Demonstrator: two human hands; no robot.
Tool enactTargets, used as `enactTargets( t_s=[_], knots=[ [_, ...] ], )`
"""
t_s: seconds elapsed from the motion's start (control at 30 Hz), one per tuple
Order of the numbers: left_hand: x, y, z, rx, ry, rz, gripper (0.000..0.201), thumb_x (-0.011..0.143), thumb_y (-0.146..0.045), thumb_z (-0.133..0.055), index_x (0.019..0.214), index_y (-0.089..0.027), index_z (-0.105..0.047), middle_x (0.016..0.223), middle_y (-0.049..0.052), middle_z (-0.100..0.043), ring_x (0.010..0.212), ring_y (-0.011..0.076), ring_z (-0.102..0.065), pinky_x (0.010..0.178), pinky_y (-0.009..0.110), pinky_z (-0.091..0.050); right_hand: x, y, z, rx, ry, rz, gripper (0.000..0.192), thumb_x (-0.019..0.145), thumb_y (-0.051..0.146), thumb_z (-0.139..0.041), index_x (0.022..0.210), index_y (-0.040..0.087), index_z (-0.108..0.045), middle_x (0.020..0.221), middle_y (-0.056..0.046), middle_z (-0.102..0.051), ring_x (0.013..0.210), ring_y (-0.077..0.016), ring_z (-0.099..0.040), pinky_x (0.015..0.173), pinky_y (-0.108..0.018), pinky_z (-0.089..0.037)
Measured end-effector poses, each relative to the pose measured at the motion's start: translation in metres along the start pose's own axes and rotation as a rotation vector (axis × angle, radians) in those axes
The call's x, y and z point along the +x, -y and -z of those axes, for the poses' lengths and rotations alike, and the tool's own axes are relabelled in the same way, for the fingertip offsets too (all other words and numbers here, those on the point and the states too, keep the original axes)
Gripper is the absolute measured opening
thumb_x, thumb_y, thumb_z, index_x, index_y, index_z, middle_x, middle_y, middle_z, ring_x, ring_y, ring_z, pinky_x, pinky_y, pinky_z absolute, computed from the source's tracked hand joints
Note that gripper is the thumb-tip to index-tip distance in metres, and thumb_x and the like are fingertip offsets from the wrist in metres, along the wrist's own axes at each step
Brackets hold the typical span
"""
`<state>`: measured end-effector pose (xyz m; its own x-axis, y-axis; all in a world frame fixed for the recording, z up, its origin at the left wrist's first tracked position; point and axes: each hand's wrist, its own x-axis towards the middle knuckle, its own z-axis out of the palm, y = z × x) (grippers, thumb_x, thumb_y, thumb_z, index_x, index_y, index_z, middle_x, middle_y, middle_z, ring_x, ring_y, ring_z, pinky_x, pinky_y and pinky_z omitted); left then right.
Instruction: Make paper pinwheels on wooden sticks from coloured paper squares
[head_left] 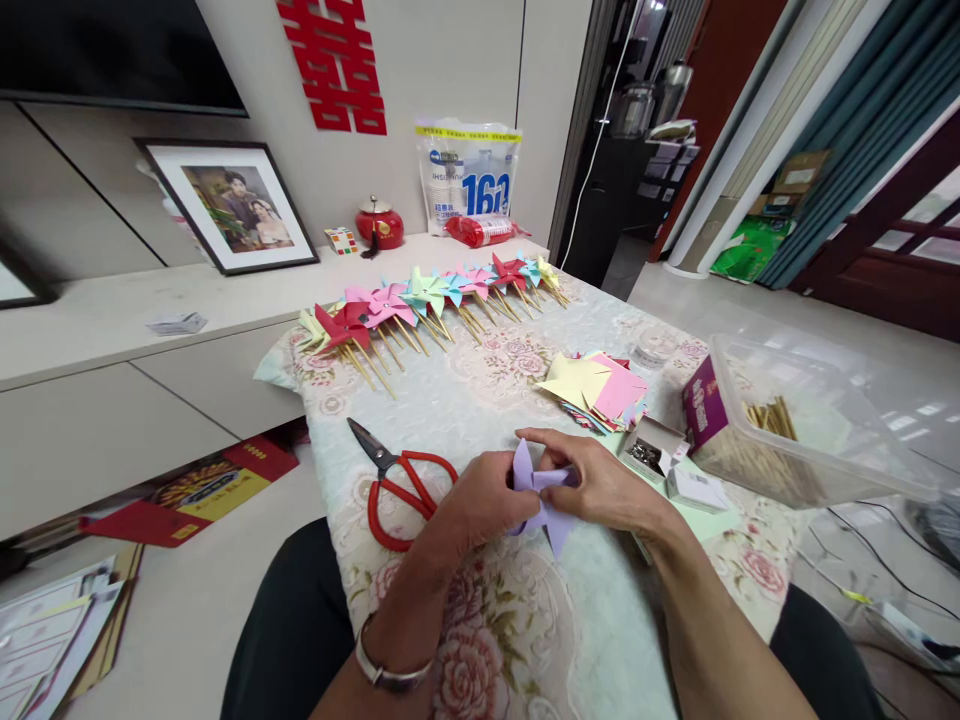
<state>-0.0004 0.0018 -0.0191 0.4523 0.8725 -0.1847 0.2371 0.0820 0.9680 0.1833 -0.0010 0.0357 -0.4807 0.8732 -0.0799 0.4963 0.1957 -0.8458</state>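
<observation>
A purple paper pinwheel (553, 520) is held between my two hands above the flowered tablecloth, its points folded in toward the middle. My left hand (491, 495) grips its left side with the fingers closed. On the other side my right hand (600, 480) pinches the paper near the centre, index finger partly stretched out. Whatever lies under the fingertips is hidden. Red-handled scissors (411, 487) rest left of my left hand. Beside my right hand stands a small open box of metal pins (651, 450). Behind it is a pile of cut coloured paper (592, 385).
Finished pinwheels on sticks (427, 295) lie in a row along the table's far edge. A clear plastic bin (817, 400) with wooden sticks stands at the right edge. A roll of clear tape (655, 347) sits behind the paper pile. Another small white box (697, 487) lies near the pins.
</observation>
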Motion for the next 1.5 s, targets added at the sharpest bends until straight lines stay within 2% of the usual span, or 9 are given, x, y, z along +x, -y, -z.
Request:
enactTargets(
  t_s=[0.1, 0.2, 0.33, 0.43, 0.57, 0.77, 0.97, 1.27, 1.5],
  knots=[
    [0.000, -0.005, -0.001, -0.053, 0.000, 0.024, 0.017, 0.066, -0.019, -0.060, 0.082, -0.014, -0.066, 0.068, -0.001, -0.057, 0.061, 0.0125, -0.047, 0.052, 0.024, -0.031, 0.000, -0.002, 0.000, 0.022, -0.020, -0.019, 0.076, 0.064, 0.006, -0.056, 0.140, 0.015, -0.055, 0.076, 0.002, -0.060, 0.067, -0.0141, -0.053, 0.059, -0.025, -0.041],
    [-0.003, -0.018, 0.000, -0.207, -0.025, 0.059, 0.022, 0.065, -0.024, -0.067, 0.084, -0.014, -0.064, 0.072, 0.001, -0.061, 0.063, 0.0136, -0.052, 0.057, 0.024, -0.038, 0.001, -0.005, 0.000, 0.094, -0.084, -0.040, 0.072, 0.065, 0.008, -0.058, 0.137, 0.015, -0.056, 0.075, 0.002, -0.059, 0.067, -0.0146, -0.054, 0.058, -0.025, -0.040],
    [-0.007, -0.034, 0.003, -0.427, -0.104, 0.066, 0.028, 0.068, -0.039, -0.073, 0.078, -0.015, -0.062, 0.063, -0.002, -0.058, 0.057, 0.0105, -0.049, 0.056, 0.023, -0.037, 0.003, -0.008, 0.001, 0.318, -0.192, -0.051, 0.066, 0.066, 0.016, -0.062, 0.132, 0.016, -0.057, 0.070, 0.003, -0.057, 0.061, -0.0140, -0.052, 0.055, -0.025, -0.039],
    [-0.009, -0.037, 0.005, -0.561, -0.149, 0.024, 0.035, 0.070, -0.048, -0.073, 0.080, -0.015, -0.065, 0.068, 0.000, -0.060, 0.062, 0.0120, -0.052, 0.058, 0.023, -0.042, 0.006, -0.007, -0.001, 0.504, -0.270, -0.081, 0.070, 0.065, 0.020, -0.068, 0.133, 0.016, -0.054, 0.072, 0.003, -0.060, 0.059, -0.0138, -0.053, 0.054, -0.025, -0.039],
    [-0.010, -0.038, 0.000, -0.690, -0.160, -0.025, 0.035, 0.069, -0.041, -0.078, 0.089, -0.015, -0.069, 0.079, 0.004, -0.069, 0.071, 0.0150, -0.060, 0.065, 0.025, -0.047, 0.011, -0.005, -0.007, 0.675, -0.392, -0.100, 0.071, 0.062, 0.022, -0.073, 0.130, 0.017, -0.054, 0.079, 0.001, -0.067, 0.060, -0.0156, -0.059, 0.055, -0.026, -0.043],
    [-0.005, -0.038, -0.011, -0.770, -0.156, -0.065, 0.049, 0.065, -0.027, -0.081, 0.111, -0.012, -0.071, 0.089, 0.007, -0.076, 0.080, 0.0213, -0.069, 0.076, 0.030, -0.051, 0.018, -0.003, -0.022, 0.690, -0.503, -0.024, 0.060, 0.063, 0.021, -0.073, 0.121, 0.018, -0.061, 0.074, 0.002, -0.068, 0.060, -0.0140, -0.059, 0.053, -0.023, -0.041],
    [-0.002, -0.032, -0.012, -0.753, -0.270, -0.052, 0.044, 0.067, -0.027, -0.081, 0.107, -0.009, -0.074, 0.088, 0.009, -0.078, 0.077, 0.0218, -0.070, 0.073, 0.030, -0.051, 0.020, 0.003, -0.032, 0.694, -0.546, 0.026, 0.053, 0.066, 0.021, -0.073, 0.118, 0.020, -0.063, 0.073, 0.002, -0.069, 0.066, -0.0162, -0.064, 0.054, -0.023, -0.044],
    [-0.001, -0.033, -0.011, -0.759, -0.299, -0.045, 0.034, 0.063, -0.028, -0.084, 0.091, -0.010, -0.076, 0.085, 0.008, -0.077, 0.074, 0.0191, -0.068, 0.073, 0.028, -0.050, 0.021, 0.006, -0.036, 0.764, -0.537, 0.000, 0.050, 0.063, 0.019, -0.074, 0.112, 0.019, -0.064, 0.083, -0.001, -0.076, 0.077, -0.0184, -0.068, 0.065, -0.025, -0.050],
    [-0.003, -0.032, -0.008, -0.737, -0.293, -0.024, 0.033, 0.065, -0.026, -0.077, 0.094, -0.012, -0.076, 0.078, 0.006, -0.075, 0.070, 0.0203, -0.067, 0.070, 0.029, -0.049, 0.021, 0.004, -0.037, 0.690, -0.497, 0.021, 0.035, 0.068, 0.027, -0.075, 0.101, 0.020, -0.067, 0.083, -0.001, -0.074, 0.075, -0.0196, -0.067, 0.064, -0.027, -0.049]
  ],
)
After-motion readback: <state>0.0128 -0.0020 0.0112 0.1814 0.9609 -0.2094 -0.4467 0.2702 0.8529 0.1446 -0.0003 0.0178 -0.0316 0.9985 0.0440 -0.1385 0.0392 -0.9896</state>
